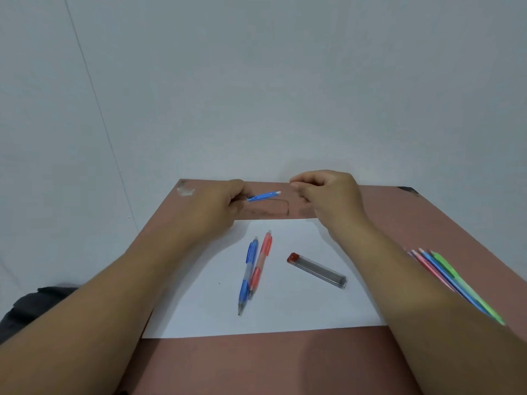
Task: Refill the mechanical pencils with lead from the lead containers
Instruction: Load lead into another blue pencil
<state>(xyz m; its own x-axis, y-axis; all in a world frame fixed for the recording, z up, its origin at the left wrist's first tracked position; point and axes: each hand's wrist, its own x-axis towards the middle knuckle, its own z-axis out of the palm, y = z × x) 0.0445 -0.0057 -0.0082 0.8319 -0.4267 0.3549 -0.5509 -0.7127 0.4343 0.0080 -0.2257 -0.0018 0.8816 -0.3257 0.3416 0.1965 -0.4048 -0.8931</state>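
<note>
Blue pencil (263, 195) gripped in left hand (219, 203), white end toward right hand (325, 195); right fingertips pinched together, possibly on lead, too fine to tell.

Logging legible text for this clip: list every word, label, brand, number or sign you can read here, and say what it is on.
No text can be read.
Lead container: no label shows.
Blue pencil and red pencil on the paper: any print is too small to tell.
Blue pencil in the left hand: blurred, no marking readable.
Coloured pencils by the right arm: no print visible.
Table, near its far edge: dark scribbles, not readable as letters.
</note>
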